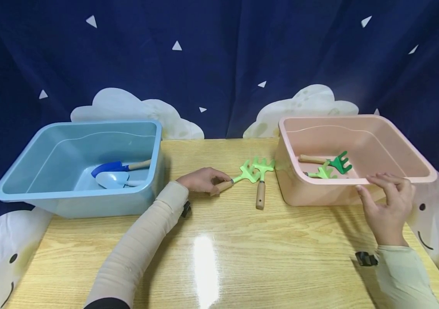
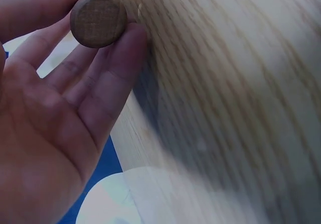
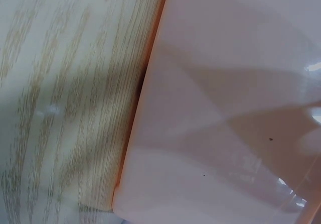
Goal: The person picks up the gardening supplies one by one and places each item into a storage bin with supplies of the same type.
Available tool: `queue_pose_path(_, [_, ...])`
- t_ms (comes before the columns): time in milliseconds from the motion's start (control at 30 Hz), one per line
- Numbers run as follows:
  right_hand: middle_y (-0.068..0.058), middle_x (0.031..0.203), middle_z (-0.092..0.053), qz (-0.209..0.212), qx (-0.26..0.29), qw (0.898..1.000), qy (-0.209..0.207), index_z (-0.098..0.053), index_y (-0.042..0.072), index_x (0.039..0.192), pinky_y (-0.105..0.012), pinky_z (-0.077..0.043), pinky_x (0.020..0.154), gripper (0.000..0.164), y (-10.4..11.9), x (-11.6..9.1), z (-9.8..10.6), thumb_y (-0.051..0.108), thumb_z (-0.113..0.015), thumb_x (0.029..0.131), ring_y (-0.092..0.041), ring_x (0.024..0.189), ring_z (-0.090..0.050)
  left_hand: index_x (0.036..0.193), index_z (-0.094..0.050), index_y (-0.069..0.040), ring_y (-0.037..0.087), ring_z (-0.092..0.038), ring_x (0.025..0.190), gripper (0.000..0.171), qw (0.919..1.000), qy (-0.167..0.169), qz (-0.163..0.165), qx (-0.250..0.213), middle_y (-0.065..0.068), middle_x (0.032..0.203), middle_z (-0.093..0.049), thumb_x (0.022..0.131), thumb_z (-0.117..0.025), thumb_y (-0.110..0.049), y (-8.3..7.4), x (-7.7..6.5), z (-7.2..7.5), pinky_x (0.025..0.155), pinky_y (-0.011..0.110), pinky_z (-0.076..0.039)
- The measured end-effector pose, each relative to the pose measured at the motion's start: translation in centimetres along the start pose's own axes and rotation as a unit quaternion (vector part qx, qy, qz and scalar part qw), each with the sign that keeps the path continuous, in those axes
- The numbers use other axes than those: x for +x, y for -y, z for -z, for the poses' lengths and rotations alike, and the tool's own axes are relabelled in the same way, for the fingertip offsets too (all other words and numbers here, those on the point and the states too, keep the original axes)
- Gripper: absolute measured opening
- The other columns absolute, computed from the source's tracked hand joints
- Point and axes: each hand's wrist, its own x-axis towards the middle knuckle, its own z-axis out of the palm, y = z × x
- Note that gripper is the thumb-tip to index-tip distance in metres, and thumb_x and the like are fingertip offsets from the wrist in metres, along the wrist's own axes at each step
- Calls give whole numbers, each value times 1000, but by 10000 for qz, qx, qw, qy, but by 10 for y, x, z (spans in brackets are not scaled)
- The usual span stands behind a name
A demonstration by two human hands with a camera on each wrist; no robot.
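My left hand (image 1: 204, 180) pinches the wooden handle (image 2: 98, 20) of a light green toy hand rake (image 1: 248, 172) between thumb and fingers. The rake's head lies against a second light green hand rake (image 1: 260, 197) on the table, beside the pink bin (image 1: 292, 193). My right hand (image 1: 389, 204) rests its fingertips on the pink bin's front rim, with the thumb apart in front of the wall. Inside that bin lie a dark green rake (image 1: 340, 163) and a light green rake (image 1: 324, 171). The right wrist view shows the bin's wall but no hand.
At the left stands a blue bin (image 1: 99, 206) holding a dark blue trowel (image 1: 107, 168) and a light blue trowel (image 1: 113, 180). Both bins sit on the wooden table (image 1: 265, 257). A dark blue curtain (image 1: 211, 56) with white clouds hangs behind.
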Motion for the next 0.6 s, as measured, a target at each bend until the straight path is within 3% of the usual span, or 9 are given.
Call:
queue_pose_path(267, [34,114,-51,-57,-7,10000,8,-67,-14,91,-20,-22,103,74,-2,-1,1,59,-72,81,10,115,-43,136,-62,-21,17,-55,104,59,9998,-47,-35,214,1,134,-63,81,-64,0,-1,0,-2,77,23,-48])
queue_pose_path(600, [35,115,-51,-22,-15,10000,32,-67,-14,92,-18,-21,102,74,0,0,0,60,-71,81,10,116,-42,132,-65,-25,16,-56,110,61,9997,-214,114,7,3,137,-63,77,-65,1,1,-6,-3,77,23,-47])
